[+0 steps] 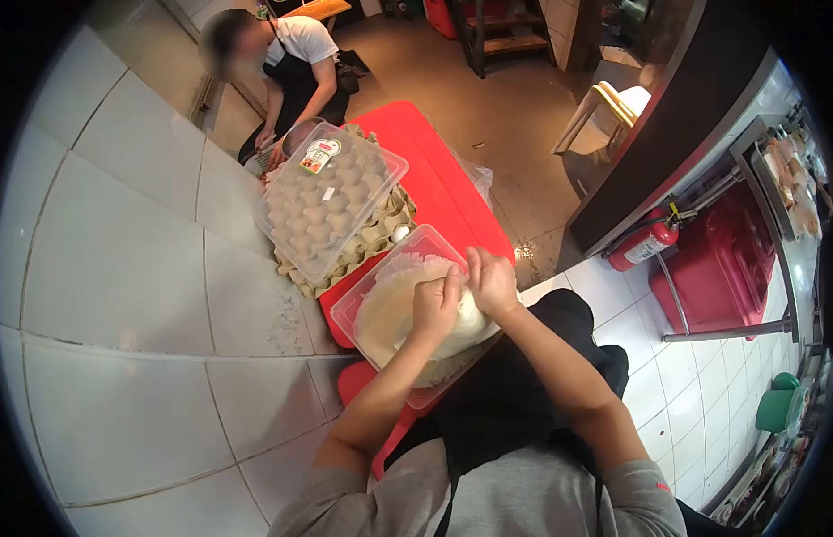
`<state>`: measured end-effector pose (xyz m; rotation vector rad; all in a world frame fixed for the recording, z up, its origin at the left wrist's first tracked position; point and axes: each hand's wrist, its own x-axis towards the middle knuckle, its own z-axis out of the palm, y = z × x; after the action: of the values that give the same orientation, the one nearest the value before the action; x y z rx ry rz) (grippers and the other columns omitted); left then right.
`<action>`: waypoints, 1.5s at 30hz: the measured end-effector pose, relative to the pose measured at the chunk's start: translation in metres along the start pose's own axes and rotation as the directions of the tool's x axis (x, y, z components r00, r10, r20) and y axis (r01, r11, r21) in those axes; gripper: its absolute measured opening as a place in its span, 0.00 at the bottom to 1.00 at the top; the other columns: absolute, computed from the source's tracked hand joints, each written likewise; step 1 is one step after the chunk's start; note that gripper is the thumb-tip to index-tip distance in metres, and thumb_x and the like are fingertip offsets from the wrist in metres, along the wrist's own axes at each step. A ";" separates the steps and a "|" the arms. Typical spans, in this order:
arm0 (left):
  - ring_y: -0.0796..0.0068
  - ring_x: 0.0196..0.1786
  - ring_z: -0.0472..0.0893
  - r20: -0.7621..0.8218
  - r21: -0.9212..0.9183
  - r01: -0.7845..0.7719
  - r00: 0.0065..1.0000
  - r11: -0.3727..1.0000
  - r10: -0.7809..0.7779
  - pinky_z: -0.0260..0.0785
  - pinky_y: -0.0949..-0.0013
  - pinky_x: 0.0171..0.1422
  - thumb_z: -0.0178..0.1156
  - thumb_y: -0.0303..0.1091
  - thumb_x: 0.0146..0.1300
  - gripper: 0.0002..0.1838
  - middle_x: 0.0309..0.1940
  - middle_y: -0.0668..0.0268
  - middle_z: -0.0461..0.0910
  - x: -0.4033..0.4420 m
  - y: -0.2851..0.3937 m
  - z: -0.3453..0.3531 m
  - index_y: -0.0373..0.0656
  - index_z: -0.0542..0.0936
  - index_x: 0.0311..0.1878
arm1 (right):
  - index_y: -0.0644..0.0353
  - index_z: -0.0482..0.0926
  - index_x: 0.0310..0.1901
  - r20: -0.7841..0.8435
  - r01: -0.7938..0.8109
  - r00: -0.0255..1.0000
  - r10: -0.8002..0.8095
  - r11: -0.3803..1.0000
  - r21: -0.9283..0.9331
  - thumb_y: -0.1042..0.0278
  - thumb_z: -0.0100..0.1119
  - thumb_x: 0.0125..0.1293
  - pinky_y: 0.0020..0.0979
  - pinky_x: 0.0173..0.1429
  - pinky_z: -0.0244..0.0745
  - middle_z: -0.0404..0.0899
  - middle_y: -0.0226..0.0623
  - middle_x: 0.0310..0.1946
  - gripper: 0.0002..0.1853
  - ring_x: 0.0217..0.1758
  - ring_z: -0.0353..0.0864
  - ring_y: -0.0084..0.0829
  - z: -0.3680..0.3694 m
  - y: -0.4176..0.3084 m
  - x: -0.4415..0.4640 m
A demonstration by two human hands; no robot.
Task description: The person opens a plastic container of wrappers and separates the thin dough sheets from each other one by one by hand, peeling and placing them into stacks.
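My left hand (436, 306) is closed, thumb up, over a clear plastic tub (352, 313) holding a pale, creamy or floury mass (385, 304). Beside it my right hand (493, 283) is also closed, near the tub's right side. Both hands grip a soft whitish bundle (470, 320) that bulges out below the fingers. Its surface looks smooth and slightly shiny; whether it is a bag or dough I cannot tell. The tub rests on a red surface (416, 166), tilted in view.
A clear lid (381, 166) lies on egg trays (367, 255), with one white egg (399, 234) nearby. Another person (300, 67) crouches at the upper left. White tiled wall (117, 277) runs along the left. A fire extinguisher (645, 246) and red bin (716, 268) stand right.
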<state>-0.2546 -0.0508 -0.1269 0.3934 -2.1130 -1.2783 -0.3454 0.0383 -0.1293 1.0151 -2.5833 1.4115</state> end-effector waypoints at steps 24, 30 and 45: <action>0.72 0.54 0.78 0.579 -0.089 0.341 0.782 0.936 -0.230 0.67 0.69 0.60 0.64 0.38 0.62 0.24 0.49 0.59 0.81 0.016 -0.039 -0.110 0.38 0.75 0.60 | 0.63 0.68 0.26 -0.124 -0.223 0.917 0.378 0.746 0.627 0.52 0.39 0.77 0.32 0.28 0.59 0.63 0.29 0.18 0.25 0.23 0.61 0.22 0.006 0.026 0.001; 0.82 0.36 0.76 0.511 0.032 0.377 0.790 0.926 -0.339 0.70 0.72 0.44 0.68 0.38 0.60 0.15 0.32 0.68 0.83 0.004 -0.024 -0.077 0.37 0.83 0.44 | 0.63 0.78 0.30 0.121 -0.194 0.976 0.182 0.976 0.096 0.48 0.45 0.71 0.50 0.39 0.72 0.78 0.58 0.27 0.25 0.34 0.80 0.53 0.000 0.047 -0.014; 0.70 0.14 0.64 0.026 0.061 0.051 0.998 0.997 -0.052 0.56 0.60 0.24 0.44 0.47 0.74 0.32 0.08 0.60 0.64 0.022 0.012 -0.021 0.36 0.69 0.15 | 0.59 0.80 0.20 0.129 -0.027 0.989 0.067 0.957 -0.290 0.51 0.45 0.71 0.50 0.29 0.75 0.77 0.51 0.17 0.27 0.22 0.79 0.52 -0.006 -0.009 0.008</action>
<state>-0.2567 -0.0714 -0.1021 0.4617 -2.1814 -1.2578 -0.3481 0.0355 -0.1170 1.0447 -2.8185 0.9614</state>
